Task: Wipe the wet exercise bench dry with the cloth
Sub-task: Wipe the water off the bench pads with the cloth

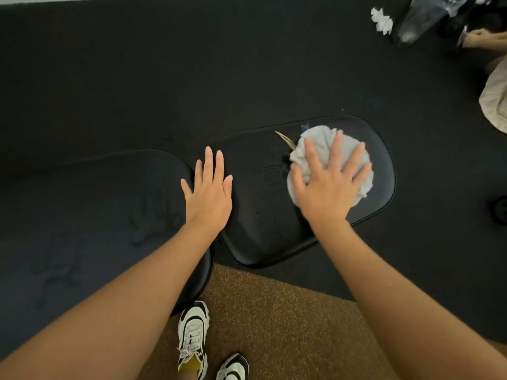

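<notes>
- Nearest me, my shoes [193, 335] stand on the speckled floor just off the bench's near edge.
- My left hand [210, 192] lies flat and open, fingers straight, pressing down at the gap where the two black pads of the bench [260, 229] meet. It holds nothing and steadies things.
- My right hand [330, 178] is spread wide, palm down, fingers straight, pressing the bunched pale cloth [326, 138] onto the right-hand pad, toward its far edge.
- I'd call this mid-wipe: fine wet streaks [271, 176] show on the pad just left of the cloth, between my hands.
- Next move, I reckon: sweep the cloth leftward over those streaks with steady pressure, then across to the left pad [109, 187], where faint smears look damp too.
- Far right corner of view: a crumpled white tissue [382, 20] on the dark floor, well apart.
</notes>
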The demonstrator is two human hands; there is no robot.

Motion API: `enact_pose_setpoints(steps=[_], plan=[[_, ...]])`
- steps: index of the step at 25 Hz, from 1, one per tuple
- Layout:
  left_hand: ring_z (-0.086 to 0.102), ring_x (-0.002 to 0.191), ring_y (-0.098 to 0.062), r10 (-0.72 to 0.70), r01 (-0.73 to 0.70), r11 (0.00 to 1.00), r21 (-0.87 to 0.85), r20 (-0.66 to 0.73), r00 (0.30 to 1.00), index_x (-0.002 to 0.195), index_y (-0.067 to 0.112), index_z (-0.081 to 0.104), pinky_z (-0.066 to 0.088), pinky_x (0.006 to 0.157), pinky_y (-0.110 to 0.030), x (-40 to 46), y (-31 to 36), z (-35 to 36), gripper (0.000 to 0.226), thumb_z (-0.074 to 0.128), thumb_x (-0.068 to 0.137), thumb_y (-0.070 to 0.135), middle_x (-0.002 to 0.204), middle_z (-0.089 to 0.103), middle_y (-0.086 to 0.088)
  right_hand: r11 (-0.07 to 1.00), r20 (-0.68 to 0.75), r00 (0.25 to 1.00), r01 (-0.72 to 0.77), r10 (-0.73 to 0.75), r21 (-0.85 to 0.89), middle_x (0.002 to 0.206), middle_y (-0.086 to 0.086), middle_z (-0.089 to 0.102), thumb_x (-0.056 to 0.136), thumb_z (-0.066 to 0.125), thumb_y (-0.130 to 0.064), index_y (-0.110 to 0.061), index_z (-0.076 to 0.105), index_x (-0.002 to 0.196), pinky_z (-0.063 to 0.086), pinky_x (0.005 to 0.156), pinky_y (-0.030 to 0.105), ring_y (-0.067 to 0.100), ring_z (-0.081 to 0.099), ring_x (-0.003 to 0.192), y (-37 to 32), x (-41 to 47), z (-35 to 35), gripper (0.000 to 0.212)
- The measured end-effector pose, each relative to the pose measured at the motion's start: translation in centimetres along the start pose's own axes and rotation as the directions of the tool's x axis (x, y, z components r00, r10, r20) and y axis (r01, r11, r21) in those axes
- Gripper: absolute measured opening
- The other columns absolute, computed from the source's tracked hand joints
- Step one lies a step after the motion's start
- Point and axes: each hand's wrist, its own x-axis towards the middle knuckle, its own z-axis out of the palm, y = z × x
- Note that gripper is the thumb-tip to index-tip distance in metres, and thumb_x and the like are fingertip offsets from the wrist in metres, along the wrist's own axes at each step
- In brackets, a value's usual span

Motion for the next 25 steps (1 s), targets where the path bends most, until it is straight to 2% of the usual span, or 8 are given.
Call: enact_pose_setpoints(steps=[5, 7, 9, 11, 15, 20, 22, 25], plan=[[0.000, 0.147, -0.021, -0.004, 0.005, 0.999, -0.043, 0.024, 1.000, 0.150, 0.028, -0.007, 0.007, 0.114, -0.056, 0.1, -0.8, 0.5, 0.053, 0.014, 0.102, 0.037, 0.158, -0.016, 0.009, 0.964, 0.128, 0.957, 0.249, -0.261, 0.097, 0.157, 0.006, 0.022, 0.090, 0.035, -0.059, -0.043, 0.035, 0.141, 0.009, 0.110, 0.062, 0.047, 0.010, 0.142, -5.1, -5.1, 0.0, 0.053], [0.003, 0.146, -0.020, -0.011, 0.013, 0.998, -0.065, 0.032, 0.999, 0.149, 0.031, -0.008, 0.005, 0.115, -0.055, 0.1, -0.9, 0.8, 0.053, 0.013, 0.102, 0.037, 0.157, -0.018, 0.011, 0.902, 0.123, 0.894, 0.420, -0.430, 0.101, 0.156, 0.004, 0.025, 0.090, 0.037, -0.059, -0.043, 0.039, 0.139, 0.012, 0.111, 0.062, 0.046, 0.014, 0.141, -3.6, -4.8, 0.1, 0.052], [0.007, 0.146, -0.020, -0.018, 0.019, 0.997, -0.069, 0.020, 1.000, 0.149, 0.031, -0.008, 0.005, 0.114, -0.056, 0.1, -0.9, 0.9, 0.053, 0.013, 0.102, 0.037, 0.157, -0.018, 0.012, 0.863, 0.086, 0.859, 0.498, -0.504, 0.088, 0.155, 0.002, 0.029, 0.089, 0.040, -0.057, -0.044, 0.043, 0.136, 0.015, 0.111, 0.060, 0.044, 0.021, 0.140, -0.5, -3.1, 0.0, 0.049], [0.009, 0.146, -0.020, -0.021, 0.021, 0.997, -0.074, 0.006, 1.000, 0.149, 0.030, -0.008, 0.005, 0.114, -0.057, 0.2, -0.9, 1.1, 0.053, 0.013, 0.102, 0.037, 0.157, -0.018, 0.011, 0.904, 0.057, 0.903, 0.424, -0.426, 0.053, 0.154, 0.001, 0.031, 0.089, 0.040, -0.057, -0.044, 0.045, 0.135, 0.016, 0.110, 0.059, 0.043, 0.022, 0.140, 2.8, -0.5, -0.2, 0.048], [0.010, 0.146, -0.021, -0.010, 0.010, 0.997, -0.076, -0.001, 1.000, 0.149, 0.030, -0.009, 0.005, 0.114, -0.057, 0.2, -0.9, 1.2, 0.053, 0.013, 0.101, 0.037, 0.157, -0.018, 0.010, 0.986, 0.061, 0.984, 0.167, -0.168, 0.018, 0.156, 0.002, 0.026, 0.091, 0.035, -0.057, -0.045, 0.043, 0.136, 0.013, 0.110, 0.061, 0.045, 0.015, 0.141, 5.3, 1.1, -0.7, 0.047], [0.009, 0.146, -0.020, -0.013, 0.013, 0.997, -0.074, 0.000, 1.000, 0.149, 0.029, -0.010, 0.003, 0.114, -0.057, 0.2, -0.9, 1.2, 0.053, 0.011, 0.101, 0.037, 0.157, -0.020, 0.010, 0.982, 0.036, 0.982, -0.187, 0.186, 0.032, 0.155, 0.016, 0.022, 0.090, 0.038, -0.055, -0.040, 0.041, 0.139, 0.019, 0.105, 0.066, 0.056, 0.015, 0.136, 3.5, -3.3, -1.2, 0.051], [0.010, 0.146, -0.020, -0.015, 0.016, 0.997, -0.078, 0.007, 1.000, 0.149, 0.029, -0.010, 0.003, 0.114, -0.056, 0.2, -0.9, 1.2, 0.054, 0.011, 0.100, 0.038, 0.157, -0.020, 0.010, 0.980, 0.076, 0.980, -0.190, 0.185, 0.066, 0.155, 0.021, 0.018, 0.088, 0.038, -0.056, -0.040, 0.037, 0.141, 0.015, 0.105, 0.069, 0.059, 0.010, 0.135, 1.3, -5.5, -1.4, 0.055], [0.013, 0.144, -0.023, -0.009, 0.009, 0.998, -0.063, -0.005, 1.000, 0.149, 0.028, -0.010, 0.006, 0.114, -0.057, 0.2, -1.1, 1.2, 0.054, 0.011, 0.100, 0.038, 0.157, -0.019, 0.009, 0.999, 0.100, 0.994, 0.042, -0.044, 0.024, 0.155, 0.023, 0.018, 0.087, 0.037, -0.059, -0.040, 0.035, 0.142, 0.010, 0.107, 0.068, 0.061, 0.009, 0.135, 0.8, -6.9, -1.2, 0.058]])
